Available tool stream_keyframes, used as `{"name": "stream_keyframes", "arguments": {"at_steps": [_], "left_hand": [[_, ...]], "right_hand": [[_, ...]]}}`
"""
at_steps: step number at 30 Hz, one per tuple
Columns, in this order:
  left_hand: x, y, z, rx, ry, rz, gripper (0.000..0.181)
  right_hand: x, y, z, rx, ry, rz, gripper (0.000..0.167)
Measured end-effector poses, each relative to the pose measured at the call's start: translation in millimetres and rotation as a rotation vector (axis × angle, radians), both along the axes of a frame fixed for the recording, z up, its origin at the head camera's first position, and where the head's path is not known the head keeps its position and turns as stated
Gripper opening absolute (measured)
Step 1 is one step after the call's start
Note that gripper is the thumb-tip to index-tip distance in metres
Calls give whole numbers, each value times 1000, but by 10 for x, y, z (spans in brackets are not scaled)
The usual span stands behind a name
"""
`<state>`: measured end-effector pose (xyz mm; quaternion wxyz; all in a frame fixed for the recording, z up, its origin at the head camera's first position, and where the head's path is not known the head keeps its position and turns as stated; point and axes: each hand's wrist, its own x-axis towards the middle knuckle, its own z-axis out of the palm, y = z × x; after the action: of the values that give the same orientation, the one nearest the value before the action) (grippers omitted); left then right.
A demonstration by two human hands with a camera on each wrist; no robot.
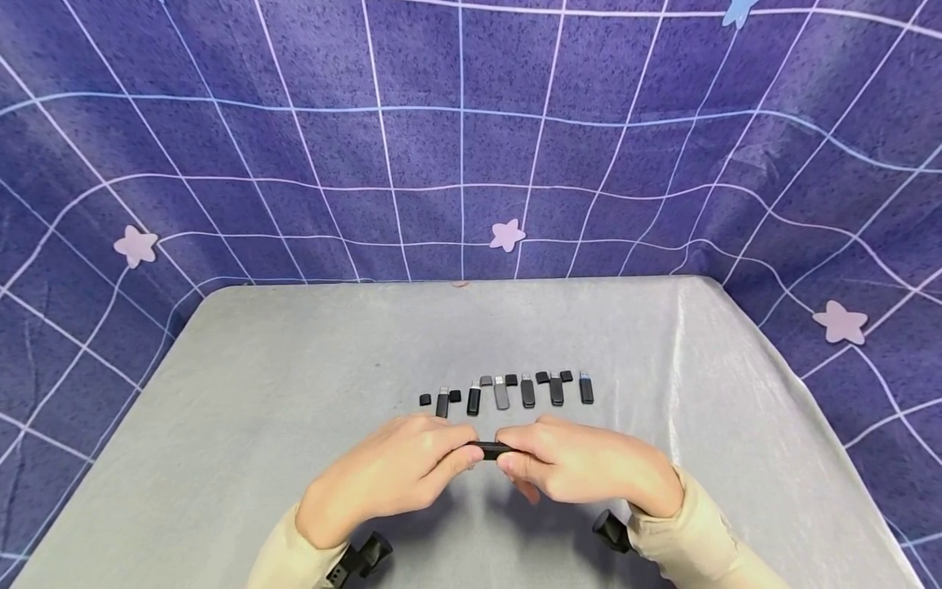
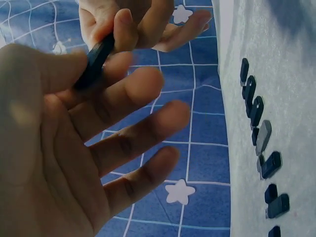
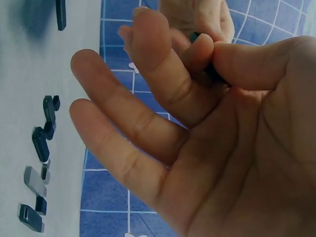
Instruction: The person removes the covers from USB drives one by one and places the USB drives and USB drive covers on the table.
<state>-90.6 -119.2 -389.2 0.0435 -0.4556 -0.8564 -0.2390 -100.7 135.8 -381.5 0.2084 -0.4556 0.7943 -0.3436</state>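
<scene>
A slim black USB stick (image 1: 491,451) is held level between both hands, above the near part of the table. My left hand (image 1: 412,462) pinches one end between thumb and forefinger; its other fingers are spread in the left wrist view. At the opposite end, my right hand (image 1: 570,458) grips with thumb and forefinger, the remaining fingers loosely extended. The fingertips cover both ends of the stick (image 2: 96,61), so I cannot tell whether it has a cap on. Just beyond the hands, the nearest stick on the table is a black one (image 1: 442,402).
A row of several uncapped USB sticks lies beyond the hands, including a grey one (image 1: 501,396) and a blue-tipped one (image 1: 585,389). Small loose caps (image 1: 425,400) lie among them. Grey cloth covers the table (image 1: 294,352); a purple grid-patterned curtain (image 1: 412,147) hangs behind.
</scene>
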Motion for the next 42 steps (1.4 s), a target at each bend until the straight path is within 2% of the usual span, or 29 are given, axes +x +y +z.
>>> {"name": "stream_keyframes", "arguments": {"at_steps": [4, 5, 8, 10, 12, 14, 18, 21, 24, 28, 30, 33, 36, 39, 42], "left_hand": [[2, 10, 0, 13, 70, -4, 34], [5, 13, -4, 14, 88, -4, 32], [22, 53, -30, 2, 152, 10, 31], [38, 97, -57, 0, 189, 16, 31], [52, 149, -89, 6, 210, 15, 32], [67, 189, -118, 16, 226, 6, 33], [87, 221, -142, 34, 201, -16, 34], [103, 219, -137, 23, 164, -19, 36], [112, 215, -122, -10, 121, -21, 37], [97, 180, -90, -24, 59, -41, 33], [82, 147, -71, -15, 54, -49, 30], [68, 101, -41, -4, 86, -53, 31], [62, 79, -21, 16, 115, -53, 34], [64, 77, -4, 29, 121, -57, 34], [69, 73, 15, 33, 131, -57, 35]], "right_hand": [[4, -16, 7, -21, 76, -35, 17], [12, -20, 12, -17, 91, -58, 20], [39, -38, 26, -20, 124, -115, 58], [61, -54, 22, -30, 140, -125, 81], [78, -75, 9, -55, 156, -105, 96], [94, -93, -14, -70, 186, -74, 100], [107, -121, -67, -73, 247, -21, 90], [118, -137, -100, -60, 258, 5, 81], [140, -147, -117, -26, 234, 19, 80], [175, -137, -82, 59, 169, -12, 82], [179, -134, -51, 78, 112, -34, 79], [172, -146, -13, 66, 54, -38, 68], [155, -154, 9, 42, 39, -35, 52], [142, -138, 25, 25, 34, -31, 27], [131, -114, 47, 7, 34, -29, 20]]}}
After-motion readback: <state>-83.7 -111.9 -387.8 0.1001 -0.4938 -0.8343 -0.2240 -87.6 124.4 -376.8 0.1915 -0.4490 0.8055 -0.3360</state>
